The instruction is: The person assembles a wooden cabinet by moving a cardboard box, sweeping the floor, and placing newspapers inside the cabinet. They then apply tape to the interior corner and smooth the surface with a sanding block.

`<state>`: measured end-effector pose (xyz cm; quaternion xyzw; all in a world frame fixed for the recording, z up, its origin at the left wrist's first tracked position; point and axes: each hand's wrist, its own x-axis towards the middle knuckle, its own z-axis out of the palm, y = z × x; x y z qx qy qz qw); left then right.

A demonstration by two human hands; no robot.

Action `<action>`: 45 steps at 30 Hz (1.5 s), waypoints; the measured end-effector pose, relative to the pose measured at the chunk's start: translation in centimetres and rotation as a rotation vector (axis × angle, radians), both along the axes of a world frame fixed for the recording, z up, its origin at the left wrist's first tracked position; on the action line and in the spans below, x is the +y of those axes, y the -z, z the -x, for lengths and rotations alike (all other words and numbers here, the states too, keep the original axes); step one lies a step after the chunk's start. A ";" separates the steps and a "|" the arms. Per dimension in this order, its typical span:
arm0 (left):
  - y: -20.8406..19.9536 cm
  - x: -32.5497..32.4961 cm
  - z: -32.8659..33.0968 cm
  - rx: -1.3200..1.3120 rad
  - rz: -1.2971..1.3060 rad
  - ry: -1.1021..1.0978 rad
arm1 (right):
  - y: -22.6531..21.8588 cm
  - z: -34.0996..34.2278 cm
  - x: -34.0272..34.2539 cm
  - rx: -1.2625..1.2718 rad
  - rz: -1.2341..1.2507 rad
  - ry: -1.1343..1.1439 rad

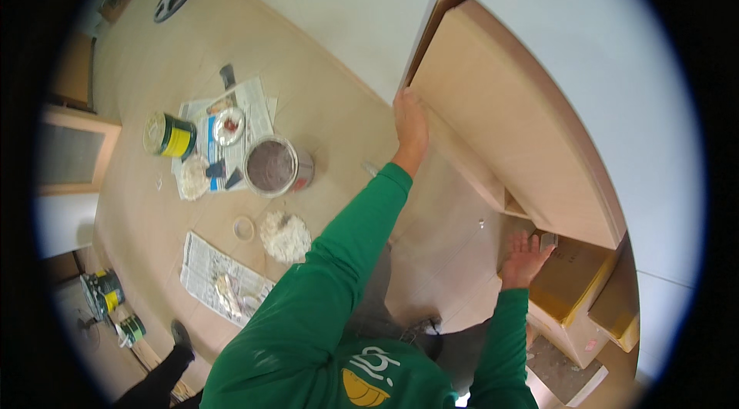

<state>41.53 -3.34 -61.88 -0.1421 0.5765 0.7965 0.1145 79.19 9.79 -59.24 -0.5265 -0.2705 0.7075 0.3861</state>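
A pale wooden panel [508, 116] stands tilted in an opening of the white wall, with a narrow wooden strip along its lower side. At its near left corner, my left hand [411, 126] grips the edge; part of its fingers is hidden. My right hand [525, 260] is open with fingers spread, palm showing, below the panel's lower edge and beside a cardboard box [566, 274]. It holds nothing. Both arms are in green sleeves, the left one reaching far forward.
On the floor to the left stand an open bucket of grey-brown paste [271, 166] and a green-yellow can [171, 136] by newspaper [258, 101]. Nearby lie a tape roll [243, 228] and a white crumpled heap [285, 237]. Another person's dark-clothed leg [158, 370] shows lower left.
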 end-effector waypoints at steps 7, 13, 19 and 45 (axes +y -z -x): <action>-9.0 -0.9 1.9 0.687 0.207 0.057 | 4.3 -1.7 9.3 0.414 0.169 0.252; -13.6 -1.6 2.1 0.869 0.103 0.132 | 1.1 1.6 8.9 0.260 0.251 0.094; -12.2 1.1 6.1 0.501 0.264 0.424 | 1.6 3.9 8.0 0.481 0.242 0.337; -12.1 -5.8 -8.0 0.697 0.115 0.505 | 1.4 -5.8 13.2 0.230 0.125 0.177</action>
